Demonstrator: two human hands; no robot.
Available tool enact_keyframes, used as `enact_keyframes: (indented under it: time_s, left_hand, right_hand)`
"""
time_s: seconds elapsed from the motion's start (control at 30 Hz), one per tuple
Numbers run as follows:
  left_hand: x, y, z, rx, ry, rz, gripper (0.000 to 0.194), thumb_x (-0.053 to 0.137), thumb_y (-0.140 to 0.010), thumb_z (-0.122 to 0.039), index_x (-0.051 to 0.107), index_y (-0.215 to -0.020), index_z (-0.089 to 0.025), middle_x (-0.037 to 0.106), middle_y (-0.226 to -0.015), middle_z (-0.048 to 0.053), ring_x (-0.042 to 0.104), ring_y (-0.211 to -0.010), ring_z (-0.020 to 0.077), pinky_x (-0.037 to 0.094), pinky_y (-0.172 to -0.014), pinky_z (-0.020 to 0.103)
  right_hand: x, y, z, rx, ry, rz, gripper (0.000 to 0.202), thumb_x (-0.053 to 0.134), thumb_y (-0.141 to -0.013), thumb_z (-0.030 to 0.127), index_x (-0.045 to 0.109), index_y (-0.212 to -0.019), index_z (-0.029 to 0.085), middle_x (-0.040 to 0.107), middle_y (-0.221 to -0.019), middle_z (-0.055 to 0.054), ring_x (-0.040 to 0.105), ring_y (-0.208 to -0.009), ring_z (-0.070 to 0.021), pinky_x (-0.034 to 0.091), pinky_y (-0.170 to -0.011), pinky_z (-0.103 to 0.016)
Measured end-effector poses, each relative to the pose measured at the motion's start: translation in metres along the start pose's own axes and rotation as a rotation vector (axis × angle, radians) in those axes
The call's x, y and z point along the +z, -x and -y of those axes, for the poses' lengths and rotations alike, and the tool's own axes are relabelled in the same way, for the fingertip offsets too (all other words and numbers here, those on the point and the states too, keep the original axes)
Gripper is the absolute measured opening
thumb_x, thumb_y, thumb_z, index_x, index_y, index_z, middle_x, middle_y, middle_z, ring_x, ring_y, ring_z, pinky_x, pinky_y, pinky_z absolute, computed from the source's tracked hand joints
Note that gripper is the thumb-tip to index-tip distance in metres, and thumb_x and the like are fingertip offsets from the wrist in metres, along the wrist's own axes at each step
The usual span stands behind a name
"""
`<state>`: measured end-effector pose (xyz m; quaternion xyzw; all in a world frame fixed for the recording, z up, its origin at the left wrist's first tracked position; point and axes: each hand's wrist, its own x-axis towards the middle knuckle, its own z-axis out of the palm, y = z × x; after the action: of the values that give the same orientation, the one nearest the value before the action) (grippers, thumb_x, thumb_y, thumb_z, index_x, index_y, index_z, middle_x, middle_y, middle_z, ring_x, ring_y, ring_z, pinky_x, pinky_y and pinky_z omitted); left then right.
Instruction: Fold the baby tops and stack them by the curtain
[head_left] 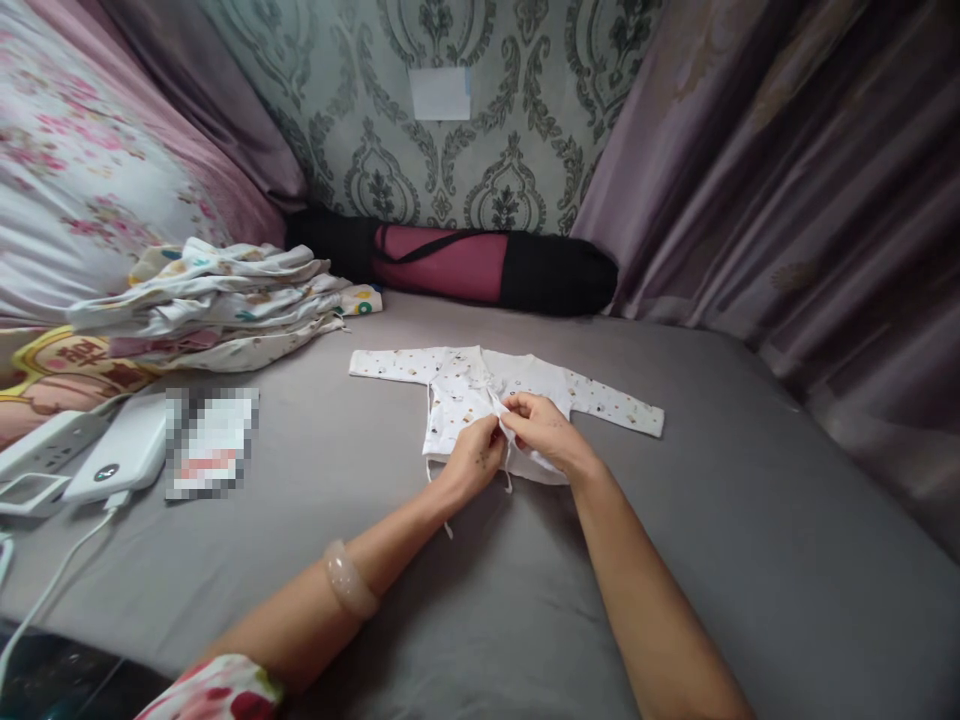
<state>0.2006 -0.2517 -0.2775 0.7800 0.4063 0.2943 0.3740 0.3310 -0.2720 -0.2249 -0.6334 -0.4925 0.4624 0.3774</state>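
A small white baby wrap shirt (454, 402) with a scattered print lies flat on the grey sheet, both sleeves spread to the sides. My left hand (478, 450) is closed in a pinch at the shirt's front edge. Close beside it, my right hand (541, 428) also pinches at the same spot. Between the fingertips are the shirt's thin white tie strings (508, 470), one end hanging down below the hands. Exactly how the strings cross is hidden by the fingers. More string ends trail at the shirt's lower left.
A pile of folded baby clothes (217, 300) sits at the back left. Nearer are a white power bank (124, 450) with a cable, a power strip (45, 445) and a blurred packet (214, 445). A black and maroon long bag (450, 265) lies along the wall; curtains (720, 170) hang right.
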Motion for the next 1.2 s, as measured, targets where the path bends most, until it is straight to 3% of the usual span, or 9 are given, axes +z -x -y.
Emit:
enact_keyframes:
  time_s: [0.17,0.33,0.47,0.53,0.67,0.8,0.93,1.03,1.2]
  left_hand:
    - [0.000,0.006,-0.001,0.064,-0.018,0.081,0.016,0.045,-0.077,-0.006,0.058,-0.079,-0.015,0.061,-0.075,0.003,0.056,-0.071,0.0157,0.043,-0.066,0.025]
    - [-0.004,0.028,-0.007,0.364,-0.228,0.217,0.021,0.041,-0.088,-0.011,0.057,-0.075,-0.015,0.061,-0.086,0.010,0.059,-0.086,0.0203,0.048,-0.081,0.031]
    - [-0.020,0.052,-0.014,0.487,-0.332,0.342,0.021,0.037,-0.094,-0.015,0.059,-0.097,-0.015,0.060,-0.106,0.013,0.056,-0.107,0.0232,0.046,-0.095,0.036]
    - [-0.033,0.064,-0.015,0.494,-0.348,0.383,0.021,0.039,-0.095,-0.017,0.058,-0.102,-0.018,0.060,-0.109,0.011,0.056,-0.108,0.0223,0.047,-0.094,0.035]
    - [-0.059,0.081,-0.007,0.296,-0.490,0.244,0.015,0.044,-0.095,-0.027,0.057,-0.098,-0.021,0.058,-0.101,0.008,0.056,-0.094,0.0222,0.048,-0.084,0.036]
    - [-0.072,0.087,0.008,-0.005,-0.653,-0.008,0.023,0.057,-0.088,-0.040,0.054,-0.095,-0.018,0.053,-0.097,0.009,0.052,-0.092,0.0255,0.046,-0.082,0.039]
    - [-0.077,0.085,0.021,-0.120,-0.640,-0.004,0.018,0.057,-0.086,-0.036,0.054,-0.085,-0.018,0.052,-0.091,0.008,0.052,-0.089,0.0236,0.046,-0.082,0.036]
    - [-0.086,0.081,0.025,-0.153,-0.615,0.040,0.010,0.051,-0.087,-0.024,0.057,-0.081,-0.018,0.053,-0.089,0.007,0.054,-0.088,0.0214,0.044,-0.081,0.033]
    - [-0.111,0.071,0.029,-0.189,-0.664,0.169,0.009,0.055,-0.082,-0.018,0.061,-0.076,-0.017,0.058,-0.088,0.007,0.057,-0.085,0.0191,0.043,-0.081,0.029]
  right_hand:
    - [0.001,-0.004,-0.007,-0.038,0.066,-0.023,0.024,0.054,-0.074,0.016,0.065,-0.095,0.014,0.066,-0.077,0.000,0.053,-0.055,-0.0087,0.040,-0.052,-0.019]
    - [0.005,-0.004,-0.009,-0.056,0.107,0.027,0.027,0.052,-0.073,0.017,0.068,-0.095,0.013,0.066,-0.078,-0.001,0.057,-0.066,-0.0120,0.043,-0.061,-0.021]
    - [0.008,-0.002,-0.014,-0.144,0.277,0.077,0.016,0.051,-0.077,0.023,0.063,-0.070,0.015,0.056,-0.062,0.003,0.051,-0.062,-0.0108,0.035,-0.057,-0.020]
    - [0.008,-0.001,-0.015,-0.152,0.380,0.130,0.026,0.049,-0.080,0.028,0.055,-0.057,0.017,0.048,-0.053,0.005,0.044,-0.054,-0.0095,0.030,-0.052,-0.021]
    - [0.013,0.000,-0.012,-0.218,0.516,0.026,0.033,0.046,-0.088,0.029,0.060,-0.060,0.017,0.058,-0.059,0.001,0.050,-0.058,-0.0122,0.036,-0.058,-0.023]
    - [0.035,0.004,-0.011,-0.491,0.645,-0.158,0.032,0.039,-0.095,0.022,0.069,-0.105,0.017,0.068,-0.113,-0.009,0.058,-0.108,-0.0194,0.041,-0.095,-0.030]
    - [0.059,0.010,-0.021,-0.508,0.834,0.047,0.049,0.038,-0.098,0.027,0.043,-0.144,0.010,0.037,-0.153,-0.014,0.028,-0.144,-0.0246,0.023,-0.117,-0.041]
    - [0.067,0.013,-0.028,-0.415,0.914,0.137,0.059,0.034,-0.100,0.036,0.030,-0.151,0.006,0.022,-0.159,-0.015,0.014,-0.148,-0.0259,0.013,-0.120,-0.044]
    - [0.067,0.014,-0.028,-0.391,0.947,0.177,0.062,0.028,-0.101,0.042,0.028,-0.152,0.007,0.016,-0.161,-0.014,0.008,-0.149,-0.0261,0.008,-0.121,-0.044]
